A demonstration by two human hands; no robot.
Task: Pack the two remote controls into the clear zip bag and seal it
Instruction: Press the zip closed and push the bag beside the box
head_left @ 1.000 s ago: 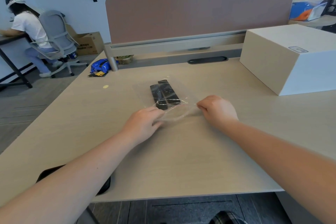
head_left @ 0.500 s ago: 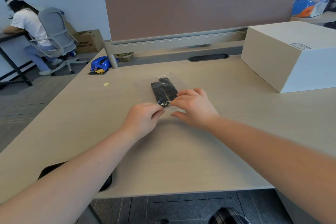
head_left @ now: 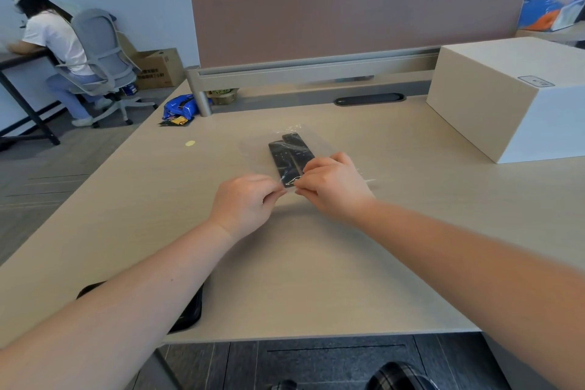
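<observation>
Right hand (head_left: 332, 187) has slid in from the bag's right end to the middle since a second ago, now meeting the left hand (head_left: 245, 201) at the near edge, fingertips almost touching. Both hands are curled nearly closed, thumb and forefingers pinching the zip strip of the clear zip bag (head_left: 285, 152); the exact pinch is partly hidden by knuckles. The bag is lying flat on the desk (head_left: 316, 263), extending away from the hands. Two black remote controls (head_left: 289, 157) are sitting inside it side by side, long axes pointing away from the person, near ends just beyond the fingertips. The zip strip is running left-right across the hands, so the closing press probably has to travel sideways along it. Right hand is covering the remotes' near right corner. Seal looks partly done; can't tell how much is closed. White box (head_left: 506, 98) is sitting well apart at right.
</observation>
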